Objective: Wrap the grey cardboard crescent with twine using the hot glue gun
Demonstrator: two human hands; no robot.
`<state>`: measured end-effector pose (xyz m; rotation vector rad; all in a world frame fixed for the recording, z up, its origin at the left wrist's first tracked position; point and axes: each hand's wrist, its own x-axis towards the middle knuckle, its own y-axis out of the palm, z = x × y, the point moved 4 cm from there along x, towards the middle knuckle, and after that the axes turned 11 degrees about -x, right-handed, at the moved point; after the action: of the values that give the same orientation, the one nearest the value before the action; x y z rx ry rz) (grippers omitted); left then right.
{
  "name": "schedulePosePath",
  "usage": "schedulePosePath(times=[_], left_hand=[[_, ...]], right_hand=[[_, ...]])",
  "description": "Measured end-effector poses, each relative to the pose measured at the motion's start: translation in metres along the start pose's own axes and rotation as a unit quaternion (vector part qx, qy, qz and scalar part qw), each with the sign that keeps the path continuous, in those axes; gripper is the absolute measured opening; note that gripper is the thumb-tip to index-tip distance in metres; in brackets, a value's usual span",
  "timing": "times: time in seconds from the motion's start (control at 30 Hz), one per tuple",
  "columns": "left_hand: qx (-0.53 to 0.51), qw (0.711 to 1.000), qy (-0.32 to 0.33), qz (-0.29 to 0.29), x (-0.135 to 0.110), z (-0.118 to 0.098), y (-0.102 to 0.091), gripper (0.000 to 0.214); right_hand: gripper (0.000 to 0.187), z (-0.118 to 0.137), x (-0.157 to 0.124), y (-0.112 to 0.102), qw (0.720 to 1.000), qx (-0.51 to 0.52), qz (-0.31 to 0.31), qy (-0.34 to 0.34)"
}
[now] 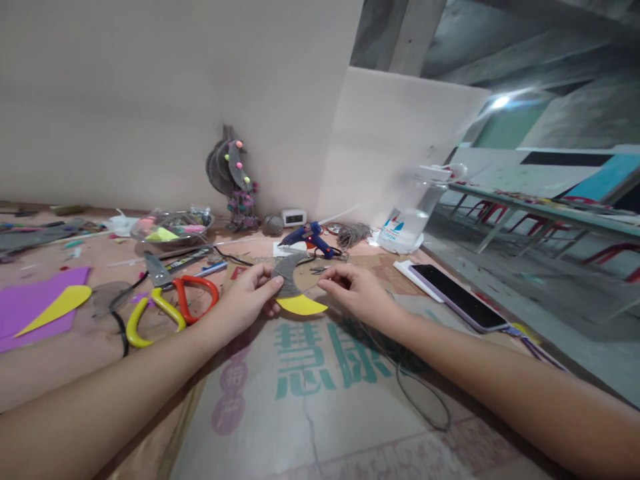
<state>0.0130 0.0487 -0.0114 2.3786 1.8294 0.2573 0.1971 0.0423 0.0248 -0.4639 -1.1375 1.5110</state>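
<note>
My left hand [257, 293] pinches the edge of a crescent moon shape [300, 305] above the cardboard. Grey yarn wraps most of the crescent, and its lower right tip is bare yellow. To its right, my right hand [353, 290] is closed with thumb and finger together on a thin strand of grey yarn [425, 393]. That yarn trails down from the hand in a loose loop over the cardboard. Just behind the hands a blue glue gun [310, 238] rests on the table, with a small red light on it.
Scissors with red and yellow handles [173, 307], purple sheets [35, 307] and a yellow cutout [60, 308] lie at left. Behind are a bowl of craft bits [173, 230] and a decorated hanging moon [227, 167]. At right stand a water jug [407, 217] and a phone [457, 295]. Printed cardboard [250, 413] lies in front.
</note>
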Motion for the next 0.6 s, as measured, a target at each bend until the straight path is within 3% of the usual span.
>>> schedulePosePath(times=[0.33,0.5,0.6], left_hand=[[-0.019,1.0,-0.005,0.009,-0.002,-0.002,0.001,0.026],[-0.023,1.0,-0.01,-0.002,-0.002,-0.002,0.001,0.026],[-0.012,1.0,0.005,0.008,-0.001,-0.002,0.001,0.027]], right_hand=[[0.022,-0.003,0.002,0.003,1.0,-0.004,0.013,-0.009],[0.029,-0.003,0.003,-0.008,0.996,0.03,-0.075,-0.027],[0.03,0.001,-0.001,-0.009,0.996,0.062,-0.064,-0.01]])
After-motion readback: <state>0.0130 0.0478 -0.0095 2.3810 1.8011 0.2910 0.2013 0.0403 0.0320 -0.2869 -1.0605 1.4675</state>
